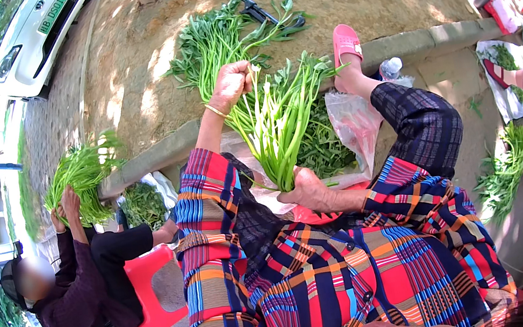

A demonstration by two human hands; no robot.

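A thick bunch of leafy green stems (279,123), looking like water spinach, stands upright over my lap. My right hand (313,193) is closed round its lower end. At the bunch's upper left, my left hand (232,87), with a bangle at the wrist, is closed, its fingertips against the pale stem tips. What it pinches there is partly hidden. Behind the bunch, loose greens (324,147) lie in a clear plastic bag (353,118) between my legs. Beyond my left hand, a larger pile of the same greens (208,45) rests on the dirt.
A black stick (250,8) lies by the pile. A concrete curb (433,39) crosses ahead, with a plastic bottle (390,68) beside my pink-slippered foot (346,47). At left a person on a red stool (151,290) holds greens (82,178). More greens (506,172) lie right.
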